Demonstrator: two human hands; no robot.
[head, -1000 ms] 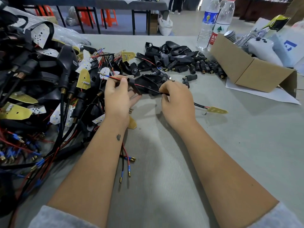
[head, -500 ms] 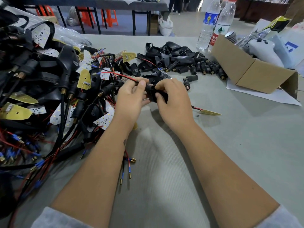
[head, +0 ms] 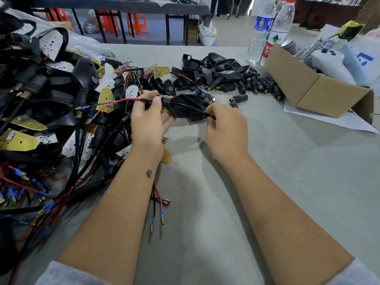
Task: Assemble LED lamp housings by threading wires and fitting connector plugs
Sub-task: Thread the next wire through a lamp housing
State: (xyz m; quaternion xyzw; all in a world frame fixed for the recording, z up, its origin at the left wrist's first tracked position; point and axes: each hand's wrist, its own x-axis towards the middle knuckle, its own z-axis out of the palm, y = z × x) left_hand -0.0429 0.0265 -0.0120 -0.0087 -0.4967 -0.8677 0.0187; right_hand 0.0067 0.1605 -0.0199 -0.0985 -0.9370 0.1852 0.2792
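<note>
Both grips on housing [head: 186,106], held btwn L hand [head: 149,122] & R hand [head: 225,130].

There is only one camera. It sits on the person's head and looks forward and down, close over both arms. The left hand [head: 149,122] and right hand [head: 225,131] are near the middle of the picture. The grey table [head: 298,182] fills the lower part. Far-off orange stools [head: 136,22] show at the top. The wide lens bends the edges.
</note>
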